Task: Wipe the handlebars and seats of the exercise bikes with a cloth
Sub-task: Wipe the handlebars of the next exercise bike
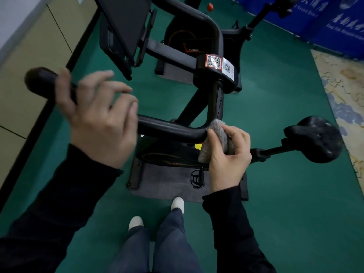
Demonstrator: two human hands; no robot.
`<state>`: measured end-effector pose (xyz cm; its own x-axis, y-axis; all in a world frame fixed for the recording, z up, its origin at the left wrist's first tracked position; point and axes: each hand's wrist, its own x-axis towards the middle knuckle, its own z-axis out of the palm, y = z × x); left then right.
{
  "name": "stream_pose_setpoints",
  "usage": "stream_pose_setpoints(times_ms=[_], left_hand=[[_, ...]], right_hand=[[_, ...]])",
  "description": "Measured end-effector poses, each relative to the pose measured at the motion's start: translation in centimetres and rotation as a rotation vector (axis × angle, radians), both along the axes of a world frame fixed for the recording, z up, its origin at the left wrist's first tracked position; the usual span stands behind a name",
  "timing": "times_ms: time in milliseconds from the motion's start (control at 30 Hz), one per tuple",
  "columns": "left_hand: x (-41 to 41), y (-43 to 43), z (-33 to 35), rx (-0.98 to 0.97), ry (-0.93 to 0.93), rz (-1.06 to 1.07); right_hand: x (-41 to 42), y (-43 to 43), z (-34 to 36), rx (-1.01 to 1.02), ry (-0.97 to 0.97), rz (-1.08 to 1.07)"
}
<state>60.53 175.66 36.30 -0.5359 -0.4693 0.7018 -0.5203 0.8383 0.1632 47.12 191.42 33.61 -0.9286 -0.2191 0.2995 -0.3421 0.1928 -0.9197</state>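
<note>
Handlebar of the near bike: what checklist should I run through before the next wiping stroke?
1. Cloth held securely: ok, the right hand pinches it between fingers and thumb.
2. Cloth on the handlebar: ok, pressed at the bend.
3. Left hand steadying the bar: cannot tell; it is blurred and its fingers look loose.
4. Bar end already clean: cannot tell.
5. Seat clear to reach: ok, nothing lies on it and no hand is near it.
</note>
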Motion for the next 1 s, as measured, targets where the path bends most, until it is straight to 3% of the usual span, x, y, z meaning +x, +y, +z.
stream_pose_setpoints(times_ms=[167,333,567,733,1000], left_hand=[[-3.2,3.3,-1.0,0.045,-0.068,-0.058],[-3.9,3.5,-2.2,0.082,-0.114,-0.052],[-3.9,3.5,-2.3,0.058,-0.129,-0.026],[-3.8,3.5,-2.4,0.051,-0.113,-0.02],[-3.9,3.4,-2.6,0.014,-0.075,-0.027]], right_hand=[[-0.8,0.5,0.6,0.192,0.266,0.151],[-3.9,0.5,1.8,0.293,0.28,0.177],[-3.6,1.1,2.8,0.46,0.429,0.522],[-6.0,-0.1,4.7,0.585,0.431,0.596],[-8.8,-5.0,8.2,0.955,0.365,0.992]])
